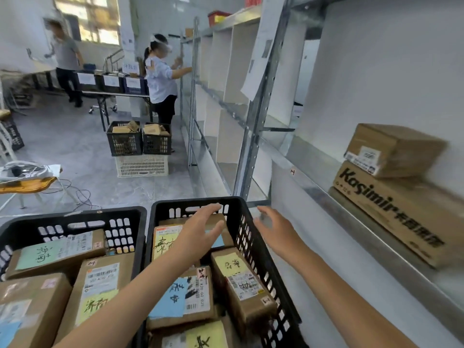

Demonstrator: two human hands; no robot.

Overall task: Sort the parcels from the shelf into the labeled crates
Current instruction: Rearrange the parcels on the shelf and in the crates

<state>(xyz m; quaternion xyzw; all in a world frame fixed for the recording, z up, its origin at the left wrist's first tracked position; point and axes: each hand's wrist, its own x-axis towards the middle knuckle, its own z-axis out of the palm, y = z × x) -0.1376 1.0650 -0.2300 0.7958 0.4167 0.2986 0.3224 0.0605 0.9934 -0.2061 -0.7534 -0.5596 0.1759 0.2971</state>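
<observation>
Two black crates stand side by side below me, both holding several brown parcels with coloured handwritten labels. My left hand [200,231] hovers open over the parcels at the far end of the right crate [253,237], holding nothing. My right hand [278,231] is open just outside that crate's right wall, also holding nothing. The left crate [75,217] sits to the left. On the shelf [364,229] at the right lies a long "Kasimir" box [401,214] with a smaller cardboard parcel [391,150] on top of it.
Metal shelving [251,126] runs along the right into the distance. A person in a light shirt [160,79] stands at it beside two more black crates [139,139] stacked on a white crate [141,165]. Another person [66,61] walks near a table with labelled bins. Cables lie at left.
</observation>
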